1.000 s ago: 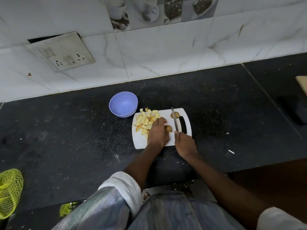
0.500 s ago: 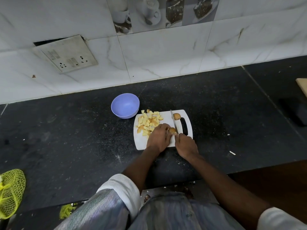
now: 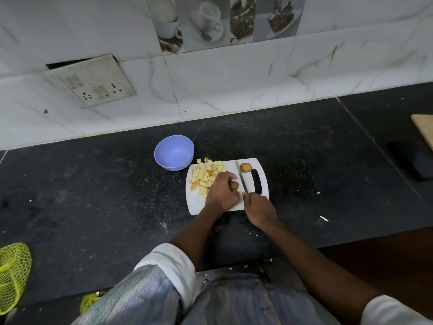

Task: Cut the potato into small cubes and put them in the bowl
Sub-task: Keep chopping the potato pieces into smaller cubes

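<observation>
While left hand [image 3: 221,192] grips potato [image 3: 233,185], knife [image 3: 241,176] pts away w/ right hand [image 3: 259,208].

Left hand [image 3: 221,192] grips a potato piece [image 3: 234,185] on the cutting board [image 3: 263,174]; right hand [image 3: 259,208] holds the knife [image 3: 241,177]

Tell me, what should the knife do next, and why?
Probably slice down through the potato piece that the left hand holds on the cutting board. The right hand has the knife just beside that piece, which is uncut, and the bowl looks empty, while cubes lie piled nearby.
</observation>
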